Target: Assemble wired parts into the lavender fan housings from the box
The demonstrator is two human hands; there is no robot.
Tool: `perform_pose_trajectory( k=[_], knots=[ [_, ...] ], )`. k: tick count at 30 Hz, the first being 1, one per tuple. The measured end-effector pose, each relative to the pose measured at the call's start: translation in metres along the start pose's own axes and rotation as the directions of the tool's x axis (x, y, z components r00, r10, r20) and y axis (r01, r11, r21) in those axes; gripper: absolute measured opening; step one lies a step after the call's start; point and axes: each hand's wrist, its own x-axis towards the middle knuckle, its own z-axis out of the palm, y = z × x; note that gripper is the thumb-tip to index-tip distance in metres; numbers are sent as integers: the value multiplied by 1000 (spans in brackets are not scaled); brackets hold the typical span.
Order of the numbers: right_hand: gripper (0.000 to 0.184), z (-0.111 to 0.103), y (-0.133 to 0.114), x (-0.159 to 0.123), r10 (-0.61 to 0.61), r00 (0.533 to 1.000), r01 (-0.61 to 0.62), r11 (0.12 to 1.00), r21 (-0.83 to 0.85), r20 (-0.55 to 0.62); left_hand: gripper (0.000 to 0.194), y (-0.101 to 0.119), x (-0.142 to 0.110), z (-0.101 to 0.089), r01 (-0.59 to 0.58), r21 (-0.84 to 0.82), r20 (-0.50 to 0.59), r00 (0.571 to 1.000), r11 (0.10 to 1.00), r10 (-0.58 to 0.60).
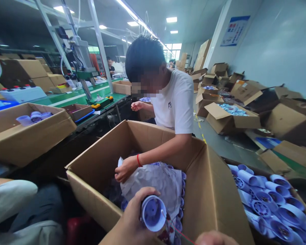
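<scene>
My left hand [134,212] is wrapped round a lavender plastic cylinder housing [154,213], its open round end turned up towards me. Thin red and white wires [177,229] trail from the housing towards the lower right. At the bottom edge, my right hand [215,238] is mostly cut off by the frame; its curled fingers meet the wires. Both hands are over the near side of a large cardboard box [211,183]. Inside it, a crumpled whitish sheet [153,180] covers more lavender housings [178,224].
Across the box, a co-worker [173,98] reaches in, one hand [127,168] at the sheet. Another box of housings [270,200] stands right. A carton [28,136] and a green conveyor bench [104,93] with a press [79,51] are left. Opened cartons [232,119] line the right wall.
</scene>
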Motion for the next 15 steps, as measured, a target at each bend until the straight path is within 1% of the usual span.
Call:
perform_pose_trajectory(
  k=[3,4,5,6,7,8,9,10,11,12,13,14,15],
  knots=[
    [16,35,6,67,-52,987,54,998,-12,152,53,16,8,-3,-94,114,90,992,989,84],
    [12,46,7,93,-68,973,72,997,-8,222,51,21,10,-4,-113,137,111,989,984,98],
    [14,54,7,120,-85,951,88,996,2,298,50,25,11,-3,-121,155,121,987,981,103],
    [19,60,7,145,-100,922,102,995,14,374,51,29,12,-3,-121,166,124,987,979,101],
    [30,63,6,166,-115,889,114,993,29,444,53,32,12,-2,-114,174,125,988,978,92],
    [42,63,5,184,-127,856,123,992,41,502,53,35,12,-1,-105,180,127,988,978,83],
    [53,61,4,195,-134,818,128,991,51,559,54,37,12,0,-100,184,130,989,978,77],
    [61,57,4,198,-137,790,125,990,62,598,54,38,12,1,-99,187,134,988,977,74],
    [67,51,5,194,-134,800,111,991,74,585,53,40,12,1,-101,187,143,987,977,75],
    [69,45,5,182,-124,828,91,992,87,547,52,41,12,2,-106,182,153,985,978,79],
    [67,38,6,163,-106,889,66,992,105,445,51,43,12,2,-115,172,164,983,978,87],
    [61,30,7,139,-69,966,37,990,133,247,51,44,13,2,-126,157,177,979,979,98],
    [49,23,8,111,-43,984,18,990,142,174,51,46,13,2,-136,143,187,976,980,108]
  ],
)
